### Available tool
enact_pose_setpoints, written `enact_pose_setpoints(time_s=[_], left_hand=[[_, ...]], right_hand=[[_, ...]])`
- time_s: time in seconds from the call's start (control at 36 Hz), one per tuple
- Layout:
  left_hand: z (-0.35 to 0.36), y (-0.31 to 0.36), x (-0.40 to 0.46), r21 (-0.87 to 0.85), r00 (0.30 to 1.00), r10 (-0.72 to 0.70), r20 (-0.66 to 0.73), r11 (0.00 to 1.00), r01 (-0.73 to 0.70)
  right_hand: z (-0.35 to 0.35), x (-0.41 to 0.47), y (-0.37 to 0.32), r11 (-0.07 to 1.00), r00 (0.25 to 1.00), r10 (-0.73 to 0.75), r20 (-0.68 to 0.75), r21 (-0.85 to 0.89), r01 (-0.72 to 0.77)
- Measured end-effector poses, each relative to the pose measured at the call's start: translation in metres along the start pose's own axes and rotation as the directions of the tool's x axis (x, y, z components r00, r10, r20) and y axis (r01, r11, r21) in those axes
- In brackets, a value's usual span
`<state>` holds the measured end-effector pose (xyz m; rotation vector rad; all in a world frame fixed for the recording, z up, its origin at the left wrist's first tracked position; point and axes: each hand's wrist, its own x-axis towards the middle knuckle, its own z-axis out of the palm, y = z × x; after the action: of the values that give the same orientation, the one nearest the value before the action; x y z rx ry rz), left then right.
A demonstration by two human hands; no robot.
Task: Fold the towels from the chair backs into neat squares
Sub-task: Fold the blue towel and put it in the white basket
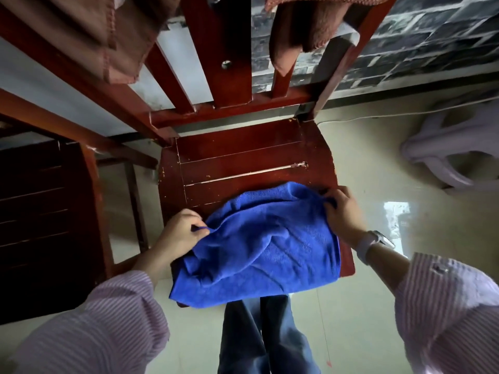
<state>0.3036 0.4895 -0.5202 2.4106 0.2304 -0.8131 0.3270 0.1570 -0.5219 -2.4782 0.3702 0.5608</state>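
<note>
Blue towel (259, 244) on chair seat (243, 157), both hands' fingers (330, 197) pinching edges.

White plastic stool (442, 157) sitting on glossy tile floor (364, 306); white cable (405, 114) trailing along grey brick wall (405, 36); dark slatted furniture (40, 211) standing left.

I see a blue towel (267, 244) lying rumpled and loosely doubled on the front half of the red wooden chair seat (243, 155), its near edge hanging over. Two brown towels (81, 36) hang from the chair backs above.
</note>
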Motion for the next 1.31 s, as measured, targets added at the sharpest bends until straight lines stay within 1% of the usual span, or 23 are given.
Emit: enact_pose_setpoints(time_s=[0.11, 0.17, 0.22, 0.31, 0.36, 0.47, 0.53, 0.61, 0.69, 0.81, 0.94, 1.0, 1.06, 1.17, 1.22, 1.31], left_hand=[[0.013, 0.008, -0.006, 0.025, 0.997, 0.018, -0.079, 1.0, -0.016], [0.018, 0.011, -0.012, 0.028, 0.994, 0.004, -0.109, 1.0, -0.001], [0.024, 0.011, -0.017, 0.035, 0.993, -0.015, -0.117, 0.999, 0.02], [0.028, 0.012, -0.021, 0.043, 0.991, -0.073, -0.114, 0.996, 0.078], [0.026, 0.015, -0.022, 0.033, 0.991, -0.089, -0.099, 0.995, 0.092], [0.016, 0.01, -0.022, -0.014, 0.994, -0.103, 0.035, 0.994, 0.104], [0.01, 0.006, -0.022, -0.029, 0.994, -0.082, 0.071, 0.996, 0.084], [-0.001, 0.01, -0.024, -0.085, 0.997, -0.039, 0.061, 0.995, 0.044], [-0.011, 0.016, -0.026, -0.162, 1.0, 0.005, 0.003, 0.987, -0.004], [-0.029, 0.022, -0.035, -0.199, 0.996, 0.027, -0.089, 0.979, -0.044], [-0.055, 0.038, -0.05, -0.225, 0.984, 0.026, -0.175, 0.972, -0.066], [-0.065, 0.045, -0.059, -0.234, 0.979, 0.034, -0.2, 0.969, -0.082], [-0.076, 0.054, -0.07, -0.228, 0.976, 0.064, -0.207, 0.967, -0.111], [-0.097, 0.074, -0.096, -0.137, 0.954, 0.176, -0.241, 0.967, -0.213], [-0.108, 0.084, -0.11, -0.094, 0.937, 0.218, -0.272, 0.963, -0.252], [-0.121, 0.097, -0.124, -0.074, 0.902, 0.272, -0.335, 0.947, -0.313]], right_hand=[[0.011, 0.0, -0.01, 0.999, 0.999, -0.036, -0.009, 0.009, 0.036], [0.015, -0.001, -0.013, 0.998, 0.998, -0.063, -0.019, 0.0, 0.063], [0.018, -0.002, -0.013, 0.999, 0.998, -0.044, -0.035, -0.022, 0.043], [0.02, -0.002, -0.016, 0.998, 1.0, 0.018, 0.003, -0.065, -0.018], [0.019, -0.002, -0.018, 0.997, 0.999, 0.019, 0.037, -0.08, -0.016], [0.01, 0.001, -0.018, 0.999, 0.997, 0.045, 0.069, -0.018, -0.044], [0.004, 0.002, -0.019, 0.999, 0.997, 0.033, 0.073, -0.006, -0.033], [-0.007, 0.0, -0.021, 1.0, 0.994, 0.004, 0.108, 0.005, -0.005], [-0.017, -0.005, -0.022, 0.999, 0.988, 0.021, 0.154, 0.023, -0.024], [-0.036, -0.012, -0.02, 0.989, 0.994, 0.053, 0.097, 0.131, -0.066], [-0.074, -0.035, -0.018, 0.974, 0.996, 0.087, 0.012, 0.211, -0.088], [-0.091, -0.047, -0.018, 0.968, 0.997, 0.08, -0.02, 0.239, -0.073], [-0.108, -0.059, -0.017, 0.972, 0.996, 0.07, -0.046, 0.23, -0.058], [-0.136, -0.081, -0.017, 0.967, 0.995, 0.027, -0.095, 0.255, -0.002], [-0.151, -0.093, -0.022, 0.965, 0.991, -0.012, -0.135, 0.259, 0.047], [-0.169, -0.102, -0.032, 0.964, 0.978, -0.052, -0.201, 0.246, 0.102]])
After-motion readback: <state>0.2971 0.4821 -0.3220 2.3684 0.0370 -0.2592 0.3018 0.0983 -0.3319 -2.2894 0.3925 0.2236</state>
